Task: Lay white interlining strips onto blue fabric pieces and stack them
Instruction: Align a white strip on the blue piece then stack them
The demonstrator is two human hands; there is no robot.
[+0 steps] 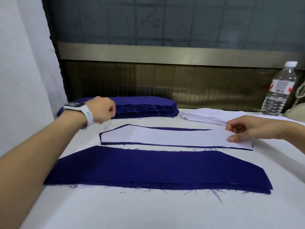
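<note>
A white interlining strip (pixel 173 137) lies on a blue fabric piece (pixel 181 129) in the middle of the table; thin blue edges show around it. My right hand (pixel 239 129) pinches the strip's right end between thumb and fingers. My left hand (pixel 103 111), with a white watch on the wrist, is curled at the near left end of a thick pile of blue pieces (pixel 145 106) at the back; whether it holds anything cannot be told. A low stack of blue pieces (pixel 148 169) lies nearest me. More white strips (pixel 208 115) are piled at the back right.
A clear plastic water bottle (pixel 279 90) stands at the back right beside a pale bag with a cord (pixel 297 109). A dark panel and window close off the table's far edge. A white wall runs along the left. The white table cover (pixel 148 210) spreads toward me.
</note>
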